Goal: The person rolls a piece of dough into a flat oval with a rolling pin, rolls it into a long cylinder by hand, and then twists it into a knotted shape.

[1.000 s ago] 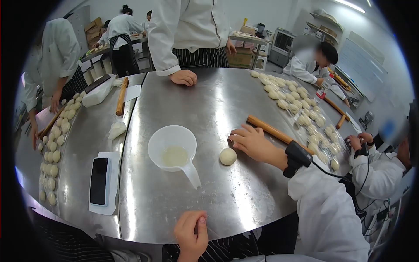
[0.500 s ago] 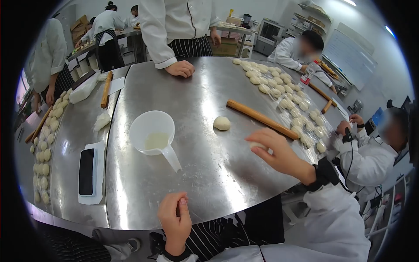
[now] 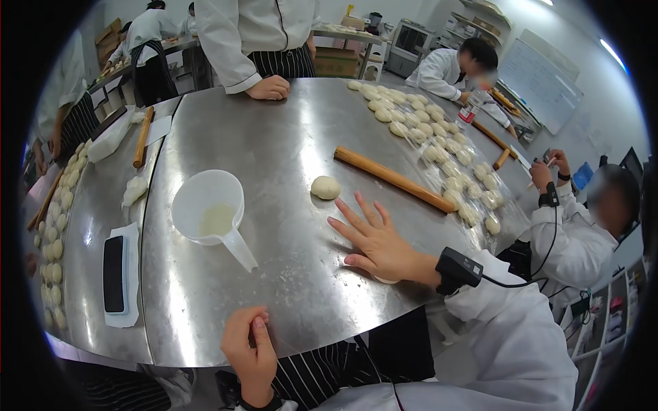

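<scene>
My right hand (image 3: 377, 240) is spread flat, palm down, on the steel table (image 3: 295, 288). A pale edge of dough (image 3: 386, 279) shows under the heel of this hand; the rest is hidden. Just beyond its fingertips sits a round dough ball (image 3: 325, 188). My left hand (image 3: 250, 349) is loosely curled at the table's front edge, thumb against the fingers, with nothing visible in it. Left of centre stands a white plastic measuring jug (image 3: 208, 198) with pale liquid and a handle pointing toward me. A wooden rolling pin (image 3: 394, 179) lies past my right hand.
Many dough balls (image 3: 439, 130) lie on plastic film at the right, near a bottle (image 3: 469, 109). A phone (image 3: 115, 274), a dough scrap (image 3: 135, 190) and another rolling pin (image 3: 143, 137) are leftward. Across the table a person's hand (image 3: 269, 88) rests on the surface.
My right hand has come down from above the table, going from curled around a whitish piece to spread flat over dough. My left hand stays curled. The whole view has shifted slightly.
</scene>
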Motion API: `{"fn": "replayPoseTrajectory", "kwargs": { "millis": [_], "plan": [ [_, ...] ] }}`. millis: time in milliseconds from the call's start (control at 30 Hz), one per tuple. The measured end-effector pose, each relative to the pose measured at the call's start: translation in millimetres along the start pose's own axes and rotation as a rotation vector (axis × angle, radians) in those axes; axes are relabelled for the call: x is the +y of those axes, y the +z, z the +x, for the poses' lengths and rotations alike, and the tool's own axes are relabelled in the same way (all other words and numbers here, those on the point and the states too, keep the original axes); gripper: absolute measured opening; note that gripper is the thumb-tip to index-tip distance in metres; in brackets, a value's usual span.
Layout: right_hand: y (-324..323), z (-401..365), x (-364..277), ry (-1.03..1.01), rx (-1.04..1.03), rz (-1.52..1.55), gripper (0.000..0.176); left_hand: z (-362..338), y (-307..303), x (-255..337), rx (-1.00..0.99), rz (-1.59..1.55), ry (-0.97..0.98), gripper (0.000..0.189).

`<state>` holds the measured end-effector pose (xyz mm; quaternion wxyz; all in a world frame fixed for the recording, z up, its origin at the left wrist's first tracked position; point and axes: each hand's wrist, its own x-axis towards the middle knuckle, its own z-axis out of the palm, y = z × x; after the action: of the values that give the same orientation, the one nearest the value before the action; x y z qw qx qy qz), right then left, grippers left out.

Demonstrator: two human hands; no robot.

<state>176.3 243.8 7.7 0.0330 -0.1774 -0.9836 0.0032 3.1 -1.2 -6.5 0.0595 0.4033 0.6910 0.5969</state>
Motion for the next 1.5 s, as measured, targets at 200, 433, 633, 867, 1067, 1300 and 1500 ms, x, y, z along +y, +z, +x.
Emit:
{"fn": "replayPoseTrajectory", "kwargs": {
  "millis": [200, 433, 633, 867, 1067, 1300, 1500],
  "plan": [
    [-55, 4, 14, 0.018, 0.407, 0.323, 0.077, -1, -4, -2, -0.058, 0.038, 0.023, 0.012],
    [-32, -12, 10, -0.096, 0.031, 0.392, 0.088, -1, 0, 0, -0.019, 0.048, 0.015, 0.010],
    [-17, -42, 11, -0.227, -0.189, 0.191, 0.094, -2, 2, -3, -0.038, 0.114, 0.044, 0.010],
    [-57, -64, 20, -0.249, -0.061, 0.115, 0.091, -3, 3, -2, -0.045, 0.125, 0.062, 0.010],
    [-78, -86, 22, -0.169, -0.010, 0.341, 0.091, -2, 2, -3, -0.067, 0.142, 0.085, 0.009],
    [-62, -85, 48, -0.333, -0.275, 0.547, 0.053, -3, 7, -2, -0.062, 0.136, 0.076, 0.008],
    [-46, -53, 131, 0.258, 0.343, 0.136, 0.034, 0, 3, -1, -0.077, 0.104, 0.094, 0.007]
  ]
}}
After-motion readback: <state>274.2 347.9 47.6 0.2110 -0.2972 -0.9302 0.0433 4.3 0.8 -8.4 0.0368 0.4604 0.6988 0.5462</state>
